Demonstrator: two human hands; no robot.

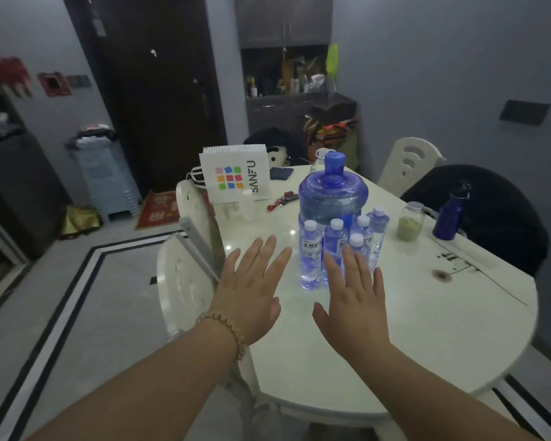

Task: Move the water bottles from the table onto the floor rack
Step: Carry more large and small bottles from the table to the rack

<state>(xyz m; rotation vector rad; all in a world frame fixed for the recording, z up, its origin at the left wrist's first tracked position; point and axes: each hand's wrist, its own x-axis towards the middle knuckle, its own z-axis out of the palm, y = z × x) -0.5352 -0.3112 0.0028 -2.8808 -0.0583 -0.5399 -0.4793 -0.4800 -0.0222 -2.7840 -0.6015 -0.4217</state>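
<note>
A white table point(427, 329) fills the right of the view, its near edge cut off behind the two forearms. On it stands a big blue water jug point(333, 198), whose lower part is hidden by a cluster of small water bottles point(310, 256) standing upright just in front of it, touching or nearly touching one another. Five white caps show, but the bottles at the back are mostly covered by the front ones. The floor rack cannot be made out anywhere. The left hand point(252, 291) hovers flat over the table's left edge, fingers spread and straight, holding nothing. The right hand point(352, 300) is likewise spread wide and empty, its fingertips overlapping the bases of the front bottles; whether it touches them cannot be told. A beaded bracelet point(226, 329) circles the left wrist. Farther right stand a jar point(411, 222) of greenish powder and a dark blue flask point(452, 214).
</note>
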